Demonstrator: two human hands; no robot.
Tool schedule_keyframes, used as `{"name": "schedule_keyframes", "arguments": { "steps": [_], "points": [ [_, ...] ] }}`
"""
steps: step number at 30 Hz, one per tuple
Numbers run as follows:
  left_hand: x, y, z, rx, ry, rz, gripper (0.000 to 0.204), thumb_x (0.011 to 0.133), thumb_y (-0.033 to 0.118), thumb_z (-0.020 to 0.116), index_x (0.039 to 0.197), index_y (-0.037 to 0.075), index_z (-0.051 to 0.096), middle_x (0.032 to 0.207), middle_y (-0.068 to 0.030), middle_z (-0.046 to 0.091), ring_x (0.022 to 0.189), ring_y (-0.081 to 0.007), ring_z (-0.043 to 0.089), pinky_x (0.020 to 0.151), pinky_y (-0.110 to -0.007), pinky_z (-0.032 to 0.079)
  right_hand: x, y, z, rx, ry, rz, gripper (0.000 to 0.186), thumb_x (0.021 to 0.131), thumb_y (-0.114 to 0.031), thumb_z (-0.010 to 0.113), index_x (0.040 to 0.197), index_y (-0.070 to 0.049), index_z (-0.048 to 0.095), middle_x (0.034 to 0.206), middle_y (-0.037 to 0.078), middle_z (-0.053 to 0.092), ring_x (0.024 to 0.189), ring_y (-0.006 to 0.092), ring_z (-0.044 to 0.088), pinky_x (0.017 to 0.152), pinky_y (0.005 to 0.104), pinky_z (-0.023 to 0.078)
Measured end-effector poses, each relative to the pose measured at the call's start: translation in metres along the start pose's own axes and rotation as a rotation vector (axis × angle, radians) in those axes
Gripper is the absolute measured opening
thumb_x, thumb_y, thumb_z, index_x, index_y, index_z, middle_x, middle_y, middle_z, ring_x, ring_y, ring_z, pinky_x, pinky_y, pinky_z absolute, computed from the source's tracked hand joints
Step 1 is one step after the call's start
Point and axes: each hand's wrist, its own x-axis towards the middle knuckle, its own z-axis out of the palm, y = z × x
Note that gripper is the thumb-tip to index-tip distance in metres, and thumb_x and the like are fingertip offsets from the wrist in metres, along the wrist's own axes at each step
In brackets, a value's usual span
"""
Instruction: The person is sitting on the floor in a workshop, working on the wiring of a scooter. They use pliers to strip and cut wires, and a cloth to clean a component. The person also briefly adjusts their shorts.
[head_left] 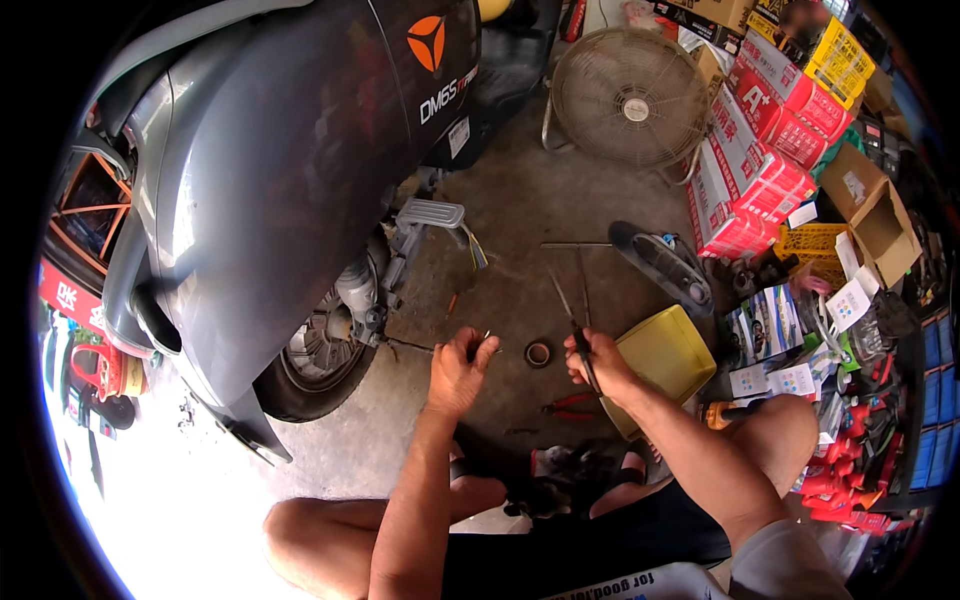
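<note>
My left hand (463, 372) is closed in a pinch, with a small thin metal piece showing at the fingertips; its kind is too small to make out. In my right hand (603, 364) is a long, slim tool (563, 298) with a pale pointed shaft and a dark handle, its tip directed away from me. A roll of black tape (538, 354) lies on the floor between the hands. Red-handled pliers (571, 405) rest nearer to me. Past my right hand, a T-handle wrench (583, 275) lies on the concrete.
A dark grey vehicle (290, 170) fills the left, its wheel (315, 365) and metal footrest (430, 212) exposed, with loose wires (477, 252) hanging. To the right are a yellow tray (685, 350), a dark cover part (660, 262), a round fan (630, 95) and stacked red-and-white boxes (745, 170).
</note>
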Motion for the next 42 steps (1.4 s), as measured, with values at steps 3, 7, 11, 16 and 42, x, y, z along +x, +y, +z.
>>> {"name": "schedule_keyframes", "arguments": {
  "steps": [3,7,11,16,42],
  "points": [
    [0.002,-0.005,-0.004,-0.171,-0.059,0.007,0.02,0.09,0.02,0.063,0.087,0.0,0.064,0.076,-0.0131,0.068,0.07,-0.0229,0.067,0.067,-0.035,0.05,-0.002,0.006,0.007,-0.043,-0.055,0.076,0.023,0.081,-0.011,0.063,0.099,-0.002,0.054,0.068,0.003,0.056,0.055,0.0113,0.057,0.051,0.0241,0.048],
    [0.001,-0.005,-0.012,-0.084,-0.123,0.035,0.013,0.087,0.012,0.062,0.091,0.001,0.067,0.079,-0.0136,0.069,0.075,-0.0263,0.069,0.069,-0.035,0.052,-0.002,0.008,0.008,-0.041,-0.141,0.192,0.023,0.082,-0.015,0.065,0.098,-0.002,0.055,0.062,0.002,0.056,0.051,0.0115,0.056,0.048,0.0244,0.046],
    [0.0,0.003,-0.014,0.01,-0.14,0.065,0.012,0.085,0.011,0.063,0.089,0.001,0.067,0.076,-0.0148,0.068,0.074,-0.0305,0.067,0.069,-0.038,0.051,0.002,0.015,0.009,-0.032,-0.176,0.211,0.023,0.081,-0.015,0.065,0.097,-0.001,0.055,0.061,0.003,0.055,0.051,0.0116,0.055,0.047,0.0243,0.044],
    [0.0,-0.015,-0.006,0.084,-0.026,0.185,0.013,0.086,0.015,0.064,0.09,0.002,0.065,0.08,-0.0149,0.066,0.077,-0.0318,0.064,0.07,-0.039,0.049,0.0,0.012,0.02,-0.023,-0.218,0.182,0.018,0.079,-0.013,0.063,0.09,-0.004,0.051,0.062,0.002,0.051,0.047,0.0103,0.051,0.041,0.026,0.04],
    [-0.003,-0.004,-0.008,-0.265,0.113,-0.02,0.015,0.086,0.013,0.066,0.091,-0.001,0.064,0.077,-0.0115,0.067,0.069,-0.0179,0.064,0.068,-0.032,0.051,0.005,0.017,0.04,-0.451,-0.356,-0.183,0.029,0.081,-0.007,0.064,0.102,0.0,0.046,0.088,0.009,0.052,0.073,0.0179,0.054,0.061,0.0332,0.045]
  ]
}}
